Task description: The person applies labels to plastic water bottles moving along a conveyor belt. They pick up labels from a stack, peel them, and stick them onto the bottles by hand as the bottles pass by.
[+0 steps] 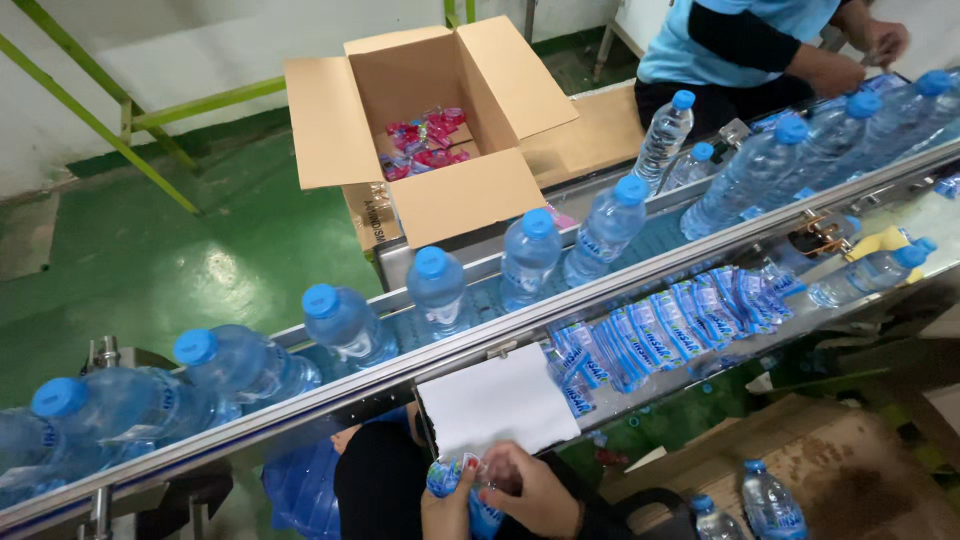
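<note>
Near edge, below the conveyor (560, 305):
Left hand (447, 508): grips a bottle (482, 515).
Right hand (535, 490): closed on its label (446, 474).

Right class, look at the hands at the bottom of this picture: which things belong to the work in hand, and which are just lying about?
In hand:
- left hand and right hand on one bottle
- row of blue labels
- capped bottles on the conveyor

Lying about:
- open cardboard box of pink packets
- bottles on the low wooden surface
- white sheet

Open brown cardboard box (430, 130) holding pink packets (428, 143) beyond conveyor; blue-white label sleeves (670, 330) fanned on near ledge.
</note>
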